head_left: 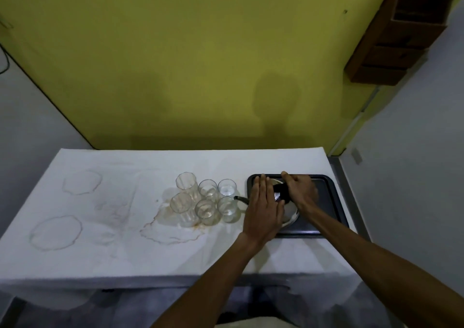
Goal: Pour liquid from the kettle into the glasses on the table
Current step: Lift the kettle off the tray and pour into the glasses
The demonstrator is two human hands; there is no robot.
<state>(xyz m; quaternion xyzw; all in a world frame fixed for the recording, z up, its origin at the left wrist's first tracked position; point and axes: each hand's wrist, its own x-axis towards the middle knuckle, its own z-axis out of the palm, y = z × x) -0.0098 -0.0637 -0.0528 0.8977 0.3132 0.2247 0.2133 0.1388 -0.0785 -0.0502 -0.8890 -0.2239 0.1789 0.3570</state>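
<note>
A steel kettle [288, 214] with a black handle stands on a dark tray [326, 202] at the right of the table. Its thin spout [240, 199] points left toward the glasses. My right hand [300, 189] is closed around the black handle on top. My left hand [263, 207] lies flat with fingers spread over the kettle's left side, hiding most of the body. Several clear glasses [206, 199] stand clustered just left of the tray; two on the right [228, 208] hold clear liquid, the others look stained and mostly empty.
A white cloth [100, 227] covers the table, marked with brownish spill rings around the glasses and faint rings at the left. A yellow wall runs behind the table. A brown wooden shelf [396, 34] hangs at the upper right.
</note>
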